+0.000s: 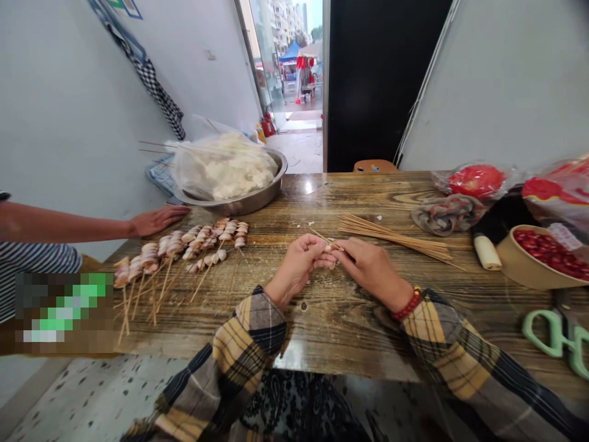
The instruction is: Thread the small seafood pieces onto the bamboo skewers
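Observation:
Above the middle of the wooden table (340,325), my left hand (297,267) and my right hand (372,270) meet with fingers pinched together. Between them shows a thin bamboo skewer (318,234), slanting up to the left. A small pale piece of food (329,248) is at the fingertips of my left hand, partly covered. My right fingers close around the lower part of the skewer. Just beyond my right hand lies a bundle of bare bamboo skewers (396,238). To the left are several skewers threaded with pinkish-white food pieces (175,245), laid in an overlapping row.
Behind the row stands a metal basin (281,166) holding a plastic bag (230,166) of cream-coloured stuff. Another person's hand (159,220) rests at the table's left. At right are a crumpled cloth (448,213), a bowl of red items (529,267) and green-handled scissors (547,334).

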`<state>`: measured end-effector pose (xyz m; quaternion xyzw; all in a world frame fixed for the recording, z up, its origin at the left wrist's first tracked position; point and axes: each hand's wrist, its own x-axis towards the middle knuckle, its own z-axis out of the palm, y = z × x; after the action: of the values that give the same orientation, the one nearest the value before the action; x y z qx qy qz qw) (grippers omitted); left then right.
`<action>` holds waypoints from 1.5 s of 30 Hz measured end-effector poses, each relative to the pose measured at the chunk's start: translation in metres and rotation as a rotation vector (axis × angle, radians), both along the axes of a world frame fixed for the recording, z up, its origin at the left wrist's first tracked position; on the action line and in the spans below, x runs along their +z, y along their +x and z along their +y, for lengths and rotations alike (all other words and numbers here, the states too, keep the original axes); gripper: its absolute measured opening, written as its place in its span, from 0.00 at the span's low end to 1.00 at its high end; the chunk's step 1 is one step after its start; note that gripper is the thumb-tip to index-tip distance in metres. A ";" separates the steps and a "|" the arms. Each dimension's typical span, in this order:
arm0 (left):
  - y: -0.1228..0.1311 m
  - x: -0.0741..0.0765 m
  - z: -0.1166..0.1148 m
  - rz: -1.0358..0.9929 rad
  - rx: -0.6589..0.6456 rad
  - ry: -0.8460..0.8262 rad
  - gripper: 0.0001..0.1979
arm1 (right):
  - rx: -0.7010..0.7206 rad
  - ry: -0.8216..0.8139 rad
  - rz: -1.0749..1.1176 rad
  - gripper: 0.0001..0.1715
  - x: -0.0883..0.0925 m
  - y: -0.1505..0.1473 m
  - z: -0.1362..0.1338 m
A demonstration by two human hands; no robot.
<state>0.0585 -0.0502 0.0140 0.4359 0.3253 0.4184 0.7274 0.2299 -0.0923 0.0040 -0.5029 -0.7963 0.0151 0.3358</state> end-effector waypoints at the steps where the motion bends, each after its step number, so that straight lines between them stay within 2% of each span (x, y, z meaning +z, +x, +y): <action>1: 0.001 0.000 -0.001 0.006 -0.008 0.013 0.16 | -0.005 -0.001 0.002 0.15 0.000 0.000 0.000; 9: 0.006 -0.001 -0.005 0.077 -0.032 0.091 0.17 | 0.075 -0.039 0.033 0.11 0.000 0.001 0.003; 15: 0.003 -0.001 -0.003 0.094 0.027 0.107 0.16 | 0.041 -0.052 0.060 0.11 -0.001 0.001 0.004; 21: 0.004 -0.003 -0.003 0.210 -0.061 0.389 0.14 | 0.030 -0.063 0.088 0.14 -0.001 0.005 0.006; 26: 0.004 -0.010 -0.003 0.452 0.096 0.640 0.09 | 0.049 -0.105 0.125 0.15 -0.001 0.005 0.007; 30: 0.003 -0.005 -0.005 0.569 0.165 0.811 0.05 | 0.116 -0.141 0.209 0.15 0.000 0.004 0.008; 31: 0.003 -0.003 -0.006 0.562 0.165 0.804 0.05 | 0.133 -0.153 0.236 0.15 0.001 0.004 0.008; 33: 0.004 0.000 -0.007 0.489 0.135 0.678 0.04 | 0.163 -0.200 0.294 0.17 0.004 0.004 0.009; 37: 0.003 0.001 -0.004 0.180 0.066 0.223 0.11 | 0.142 -0.314 0.453 0.20 0.005 0.004 0.010; 39: 0.000 0.001 -0.001 0.021 0.070 0.067 0.12 | 0.093 -0.334 0.563 0.20 0.004 0.003 0.011; 42: -0.005 0.002 0.004 -0.129 0.094 -0.045 0.12 | 0.066 -0.321 0.611 0.24 0.001 -0.001 0.008; 45: -0.008 0.003 0.007 -0.172 0.112 -0.079 0.12 | 0.134 -0.289 0.499 0.25 0.000 -0.008 0.001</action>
<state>0.0506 -0.0434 0.0167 0.3507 0.3020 0.4813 0.7445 0.2217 -0.0912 0.0045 -0.4725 -0.7102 0.2739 0.4442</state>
